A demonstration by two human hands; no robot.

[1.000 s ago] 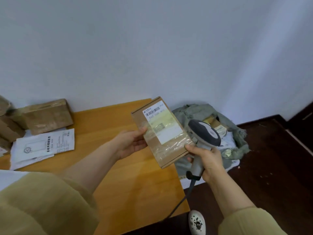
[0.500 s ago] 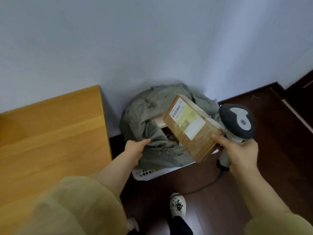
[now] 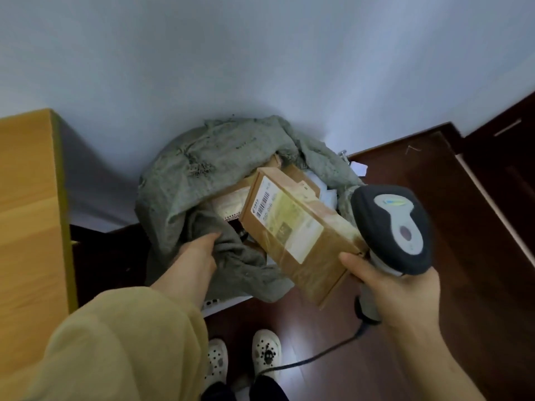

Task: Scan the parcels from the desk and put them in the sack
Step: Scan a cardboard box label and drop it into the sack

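Only one view here: a wide-angle head cam pointed forward and steeply down. It's pretty close in. The left hand (image 3: pixel 199 257) gripping the sack (image 3: pixel 220 157) and the right hand (image 3: pixel 396 287) holding the scanner (image 3: pixel 390 227) fill the lower frame. Wall (image 3: pixel 260 53) beyond the hands, desk (image 3: pixel 29 198) left of the left hand, shoes (image 3: pixel 266 350) below both.

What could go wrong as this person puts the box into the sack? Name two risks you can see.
1. The right grip holds the scanner and pinches only a corner of the box, so the box may slip and miss the sack.
2. The scanner's cable trails across the floor by the shoes, so a step could snag it.
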